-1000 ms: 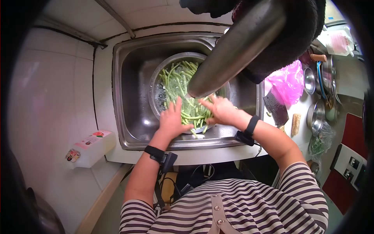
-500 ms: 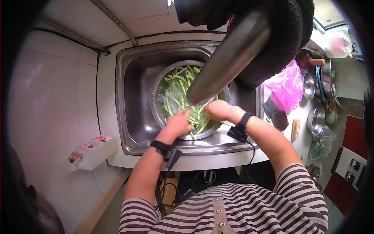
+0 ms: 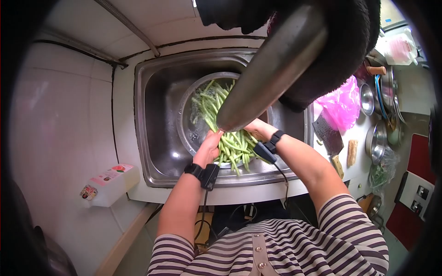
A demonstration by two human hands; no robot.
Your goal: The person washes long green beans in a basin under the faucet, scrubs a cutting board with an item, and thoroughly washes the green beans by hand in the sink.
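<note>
Cut green beans (image 3: 235,148) lie in a round metal basin (image 3: 180,120) of water inside the sink. My left hand (image 3: 209,146) is closed around the near left side of a bunch of them. From the right, my right hand (image 3: 260,130) holds the same bunch. The large metal faucet (image 3: 276,66) hangs over the basin and hides some of the beans and the right hand's fingertips. Several bean ends stick out past the basin's near rim. Foam and ripples show on the water at the left.
The steel sink (image 3: 156,133) surrounds the basin. On the right counter are a pink plastic bag (image 3: 343,103), a dark cleaver blade (image 3: 328,133), metal bowls (image 3: 377,142) and a bag of greens (image 3: 382,174). A white jug (image 3: 113,184) stands at the left. Dark fuzzy cloth (image 3: 340,60) is beside the faucet.
My hands have closed in on the beans from both sides and gathered them into a bunch toward the basin's near side. Less of the water's left side is covered by beans.
</note>
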